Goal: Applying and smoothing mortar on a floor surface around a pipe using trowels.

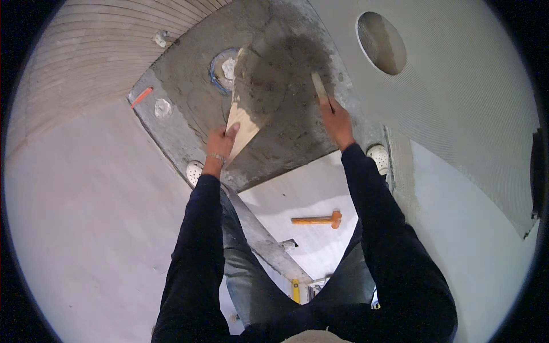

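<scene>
My left hand (222,143) is closed on the edge of a pale wooden board (245,128), whose far end is smeared with grey mortar and reaches toward a round opening (227,70) with a blue rim and a whitish plug. To the right, my right hand (336,121) grips a narrow, light-coloured flat tool (319,86); its exact kind is hard to make out. Its tip points away from me, over the mortar. Between and beyond both hands spreads the rough grey mortar bed (286,123), darker and wetter-looking near the right hand.
A large ribbed-back tile (457,86) with a round hole stands at the right. An orange mallet (317,220) lies on the pale floor tile between my legs. An orange stick-like piece (142,97) rests at the left edge. My white clogs (378,158) flank the bed.
</scene>
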The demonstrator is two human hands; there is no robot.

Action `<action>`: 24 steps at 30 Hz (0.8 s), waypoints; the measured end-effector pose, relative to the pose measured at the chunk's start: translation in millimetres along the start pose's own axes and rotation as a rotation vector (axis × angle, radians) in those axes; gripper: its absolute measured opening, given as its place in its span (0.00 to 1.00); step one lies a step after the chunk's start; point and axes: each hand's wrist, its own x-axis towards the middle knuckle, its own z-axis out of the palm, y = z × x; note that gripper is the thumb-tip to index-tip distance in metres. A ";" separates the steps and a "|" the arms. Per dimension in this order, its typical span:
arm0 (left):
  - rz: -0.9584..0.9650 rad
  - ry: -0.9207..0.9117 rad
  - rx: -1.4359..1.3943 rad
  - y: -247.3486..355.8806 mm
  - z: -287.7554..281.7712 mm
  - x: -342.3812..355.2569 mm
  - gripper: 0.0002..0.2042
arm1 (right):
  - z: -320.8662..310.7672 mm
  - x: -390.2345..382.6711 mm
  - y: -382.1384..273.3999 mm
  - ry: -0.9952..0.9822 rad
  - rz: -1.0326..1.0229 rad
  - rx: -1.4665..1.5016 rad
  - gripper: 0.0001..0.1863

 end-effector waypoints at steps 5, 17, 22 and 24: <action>-0.099 0.000 -0.153 -57.1 9.7 -92.8 0.27 | -39.3 -96.8 60.5 -0.101 0.227 0.117 0.26; -0.684 -0.063 -0.416 -90.1 50.0 -297.1 0.25 | -83.0 -208.0 54.2 -0.520 0.096 -0.315 0.25; -0.747 -0.102 -0.403 -137.9 72.4 -318.0 0.30 | -87.2 -202.2 -13.4 -0.878 -0.166 -0.402 0.24; -0.757 -0.156 -0.382 -122.7 63.6 -308.0 0.30 | -81.7 -197.0 -20.6 -0.958 -0.260 -0.456 0.23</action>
